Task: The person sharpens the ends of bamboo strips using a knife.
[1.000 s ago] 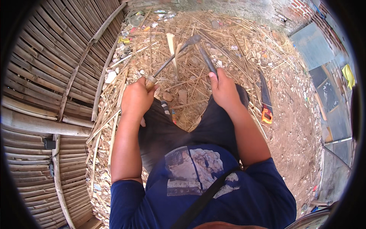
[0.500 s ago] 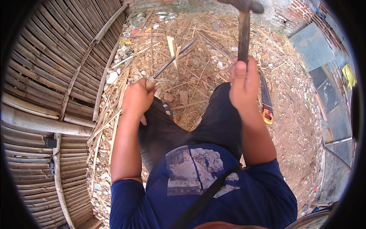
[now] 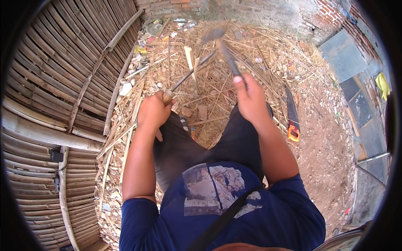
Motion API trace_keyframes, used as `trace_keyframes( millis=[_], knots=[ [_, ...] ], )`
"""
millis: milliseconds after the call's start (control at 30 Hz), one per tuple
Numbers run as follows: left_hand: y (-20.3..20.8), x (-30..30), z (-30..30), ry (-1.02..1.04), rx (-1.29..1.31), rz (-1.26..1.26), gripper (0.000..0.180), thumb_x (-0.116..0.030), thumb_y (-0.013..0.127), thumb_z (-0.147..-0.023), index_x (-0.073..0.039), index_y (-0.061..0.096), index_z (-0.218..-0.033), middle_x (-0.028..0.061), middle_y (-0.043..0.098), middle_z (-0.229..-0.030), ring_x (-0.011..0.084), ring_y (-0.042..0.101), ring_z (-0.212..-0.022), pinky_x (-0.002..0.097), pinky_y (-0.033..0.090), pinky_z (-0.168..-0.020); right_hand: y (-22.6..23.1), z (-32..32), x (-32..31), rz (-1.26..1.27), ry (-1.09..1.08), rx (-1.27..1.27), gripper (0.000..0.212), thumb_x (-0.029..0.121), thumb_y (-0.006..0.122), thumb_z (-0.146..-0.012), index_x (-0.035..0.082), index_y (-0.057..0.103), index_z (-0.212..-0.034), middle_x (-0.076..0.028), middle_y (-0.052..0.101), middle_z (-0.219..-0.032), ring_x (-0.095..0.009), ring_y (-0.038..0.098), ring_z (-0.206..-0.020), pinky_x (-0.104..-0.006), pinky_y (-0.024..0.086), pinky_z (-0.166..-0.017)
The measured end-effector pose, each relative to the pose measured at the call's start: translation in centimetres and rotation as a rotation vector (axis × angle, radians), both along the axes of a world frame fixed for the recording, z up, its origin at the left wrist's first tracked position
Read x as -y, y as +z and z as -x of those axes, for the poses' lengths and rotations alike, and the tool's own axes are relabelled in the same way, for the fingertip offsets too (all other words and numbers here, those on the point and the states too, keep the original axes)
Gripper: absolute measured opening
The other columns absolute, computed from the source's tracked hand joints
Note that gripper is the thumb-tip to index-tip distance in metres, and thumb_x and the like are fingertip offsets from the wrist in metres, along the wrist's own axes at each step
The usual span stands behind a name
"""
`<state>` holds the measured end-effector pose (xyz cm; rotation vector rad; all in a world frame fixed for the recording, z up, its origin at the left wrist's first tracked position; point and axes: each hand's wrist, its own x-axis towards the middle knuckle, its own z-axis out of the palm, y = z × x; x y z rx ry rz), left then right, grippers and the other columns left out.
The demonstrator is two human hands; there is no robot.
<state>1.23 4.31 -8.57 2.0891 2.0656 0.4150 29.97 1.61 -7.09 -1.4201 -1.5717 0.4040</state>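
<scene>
My left hand (image 3: 153, 111) is closed round the wooden handle of a long-bladed knife (image 3: 183, 79), which slants away to the right. Its blade passes through the split top of an upright bamboo piece (image 3: 189, 58), with the far end sticking out past the split. In my closed right hand (image 3: 252, 99) is a hammer (image 3: 228, 57) with a dark wooden handle. The hammer's head, slightly blurred, is just beyond and to the right of the blade's tip; I cannot tell whether they touch. The foot of the bamboo is among litter between my knees.
A handsaw (image 3: 292, 121) with an orange handle lies on the ground to the right of my right knee. Bamboo strips and splinters (image 3: 209, 83) cover the ground ahead. A bamboo slat wall (image 3: 54, 75) stands at the left, and a brick wall (image 3: 247, 14) at the far side.
My right hand has swung the hammer down and to the left, from high up to near the blade's tip. The left hand and knife have stayed nearly in place.
</scene>
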Motion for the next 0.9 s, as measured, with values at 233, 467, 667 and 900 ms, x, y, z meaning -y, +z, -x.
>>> trace_keyframes(
  millis=[233, 467, 667, 900],
  knots=[
    [0.3, -0.9, -1.2, -0.027, -0.024, 0.0, 0.043, -0.042, 0.075, -0.09, -0.001, 0.067, -0.1, 0.0245, 0.073, -0.089, 0.0423, 0.072, -0.088, 0.0505, 0.057, -0.079, 1.4, -0.8, 0.3, -0.271, -0.027, -0.209, 0.029, 0.031, 0.053, -0.108, 0.002, 0.055, -0.106, -0.015, 0.06, -0.067, -0.022, 0.063, -0.063, -0.0375, 0.047, -0.058],
    [0.1, -1.1, -1.0, -0.051, -0.091, 0.002, 0.043, -0.042, 0.076, -0.089, -0.001, 0.068, -0.098, 0.0247, 0.073, -0.087, 0.0426, 0.072, -0.086, 0.0511, 0.057, -0.079, -5.3, 0.3, -2.7, 0.277, -0.029, 0.265, 0.035, 0.037, 0.05, -0.106, 0.002, 0.058, -0.104, -0.023, 0.065, -0.072, -0.044, 0.066, -0.071, -0.0509, 0.05, -0.065],
    [-0.3, -1.2, -0.9, -0.026, -0.046, -0.016, 0.043, -0.041, 0.076, -0.09, 0.0, 0.066, -0.097, 0.0245, 0.072, -0.085, 0.043, 0.071, -0.084, 0.0515, 0.057, -0.078, -3.6, -0.1, -2.0, 0.136, -0.008, 0.027, 0.037, 0.039, 0.052, -0.106, 0.003, 0.062, -0.105, -0.018, 0.063, -0.072, -0.036, 0.064, -0.066, -0.0458, 0.049, -0.063],
    [-0.9, -1.7, -1.4, -0.052, -0.015, -0.04, 0.041, -0.039, 0.076, -0.089, 0.0, 0.066, -0.097, 0.0256, 0.072, -0.085, 0.0431, 0.071, -0.084, 0.0508, 0.057, -0.076, -0.2, -1.8, -0.2, -0.289, 0.013, -0.283, 0.031, 0.032, 0.05, -0.109, 0.001, 0.056, -0.109, -0.005, 0.055, -0.065, -0.012, 0.056, -0.06, -0.0321, 0.042, -0.055]
  ],
)
